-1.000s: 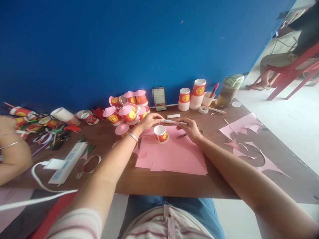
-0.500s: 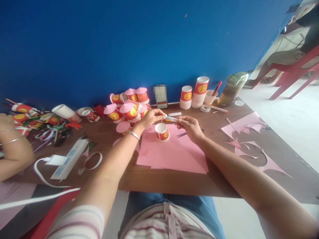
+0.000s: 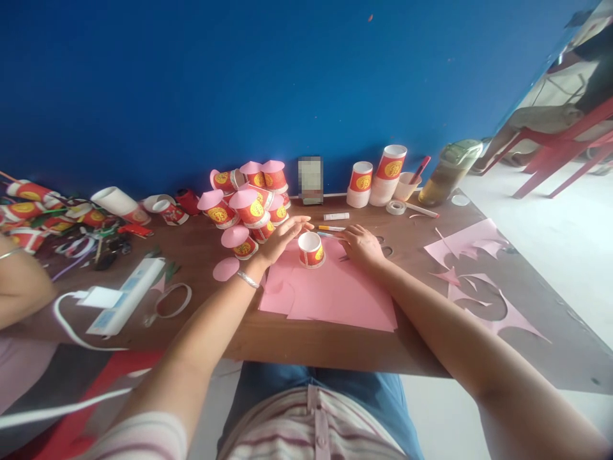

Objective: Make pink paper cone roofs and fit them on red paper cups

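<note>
Fingers of the left hand (image 3: 282, 241) are held loosely extended and parted, empty, just left of the paper cup (image 3: 311, 250). Those of the right hand (image 3: 364, 246) are bent, the fingertips laid at the right end of a pale blue marker (image 3: 329, 236); whether it is gripped cannot be told.

The paper cup, red-banded with a yellow emblem, is set upright, mouth up, on overlapping pink paper sheets (image 3: 340, 297) between the desk's (image 3: 287, 351) front edge and its back edge. Behind the cup, an orange marker (image 3: 331, 228) is laid beside the blue one, and a white tube (image 3: 336, 216) is placed farther back. Scissors (image 3: 386, 250) are partly covered by the right hand.

Toward the back edge, left of center, red cups with pink cone tops (image 3: 249, 207) are piled, with a pink disc (image 3: 226, 269) laid in front. A phone (image 3: 311, 182) is stood upright near the blue wall. Right of it, two cup stacks (image 3: 389, 176), a tape roll (image 3: 396, 207) and a bottle (image 3: 450, 174) are ranged toward the back right corner. Pink paper scraps (image 3: 514, 316) are scattered near the right edge. On the left part, a power strip (image 3: 125, 299) is laid slantwise, and another person's arm (image 3: 22, 284) is seen at the view's left side.
</note>
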`<state>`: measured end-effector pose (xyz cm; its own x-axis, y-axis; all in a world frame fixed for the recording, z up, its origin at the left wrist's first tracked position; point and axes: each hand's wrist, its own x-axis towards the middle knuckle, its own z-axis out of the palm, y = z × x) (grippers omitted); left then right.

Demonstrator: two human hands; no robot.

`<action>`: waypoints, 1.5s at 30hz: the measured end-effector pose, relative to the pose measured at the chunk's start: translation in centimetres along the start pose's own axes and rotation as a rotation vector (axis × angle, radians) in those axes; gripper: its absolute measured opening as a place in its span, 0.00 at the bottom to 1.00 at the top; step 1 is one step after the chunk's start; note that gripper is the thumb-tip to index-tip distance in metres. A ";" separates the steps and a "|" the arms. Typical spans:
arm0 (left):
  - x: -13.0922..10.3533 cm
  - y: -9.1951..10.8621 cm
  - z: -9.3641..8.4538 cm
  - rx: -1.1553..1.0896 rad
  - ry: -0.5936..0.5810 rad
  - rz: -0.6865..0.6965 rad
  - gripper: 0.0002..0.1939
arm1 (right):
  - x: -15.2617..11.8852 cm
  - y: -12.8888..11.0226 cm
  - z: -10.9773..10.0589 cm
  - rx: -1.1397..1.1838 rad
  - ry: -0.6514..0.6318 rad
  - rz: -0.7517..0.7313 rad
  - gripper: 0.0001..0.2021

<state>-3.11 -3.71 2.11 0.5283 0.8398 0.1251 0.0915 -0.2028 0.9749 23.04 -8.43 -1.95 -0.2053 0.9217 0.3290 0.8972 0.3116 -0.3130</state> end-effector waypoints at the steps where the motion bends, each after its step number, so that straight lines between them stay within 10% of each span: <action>1: -0.5 0.0 0.2 0.024 -0.021 0.004 0.30 | 0.0 0.0 0.0 -0.020 -0.010 0.007 0.14; 14: -1.6 0.0 1.5 0.067 -0.027 -0.039 0.28 | 0.6 0.6 -0.6 -0.057 0.073 0.071 0.15; 28: -1.5 -1.9 1.4 -0.058 0.066 -0.132 0.22 | 9.8 0.2 -1.1 -0.082 -0.131 0.127 0.11; 36: -1.1 -2.9 1.8 -0.020 0.237 -0.010 0.28 | 5.9 -1.6 -1.2 0.270 -0.057 0.146 0.17; 40: -0.9 -3.5 1.8 -0.071 0.206 0.034 0.34 | 3.5 -2.8 -0.5 0.813 -0.094 0.153 0.23; 45: -0.9 -2.7 2.0 0.022 0.172 0.021 0.24 | 2.8 -3.5 0.1 0.985 -0.135 0.169 0.22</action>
<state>-2.13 -4.90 -1.05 0.3783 0.9086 0.1769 0.1016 -0.2307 0.9677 19.23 -6.91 -0.04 -0.2026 0.9710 0.1272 0.2083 0.1696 -0.9632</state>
